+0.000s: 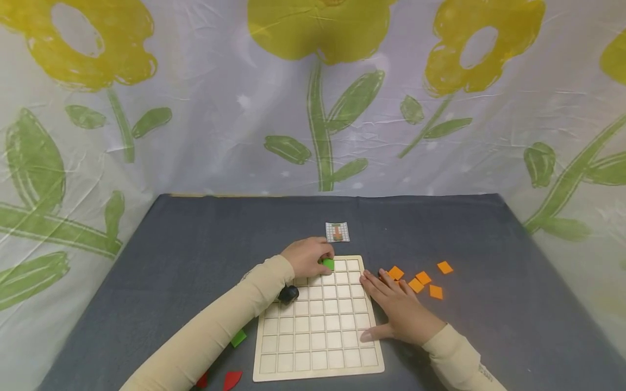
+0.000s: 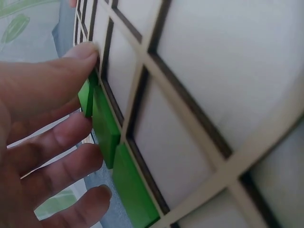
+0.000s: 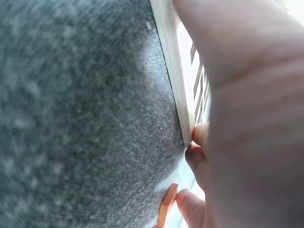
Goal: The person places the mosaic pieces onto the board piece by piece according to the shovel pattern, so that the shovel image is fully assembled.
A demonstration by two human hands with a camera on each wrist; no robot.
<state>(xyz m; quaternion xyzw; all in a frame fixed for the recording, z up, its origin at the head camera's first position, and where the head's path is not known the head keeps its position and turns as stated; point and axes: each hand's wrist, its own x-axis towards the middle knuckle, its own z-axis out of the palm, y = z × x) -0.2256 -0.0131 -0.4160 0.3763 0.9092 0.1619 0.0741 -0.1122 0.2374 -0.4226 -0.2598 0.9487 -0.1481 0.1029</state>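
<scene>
A pale wooden grid board (image 1: 313,376) lies on the dark cloth. At its far edge my left hand (image 1: 305,257) pinches a green square tile (image 1: 328,264) between thumb and fingers. The left wrist view shows this hand (image 2: 52,114) with its thumb over that tile (image 2: 86,97). Two more green tiles, a middle one (image 2: 105,126) and a nearer one (image 2: 133,185), line the same edge row. My right hand (image 1: 403,312) rests along the board's right edge, fingers extended. In the right wrist view its fingertips touch the board's side (image 3: 173,76), near an orange tile (image 3: 167,204).
Several orange tiles (image 1: 423,278) lie scattered right of the board. Behind it is a small pattern card (image 1: 337,232). A green tile (image 1: 238,338) and red pieces (image 1: 232,380) sit at the near left, partly behind the left sleeve. A flower-printed curtain (image 1: 220,108) hangs beyond the table.
</scene>
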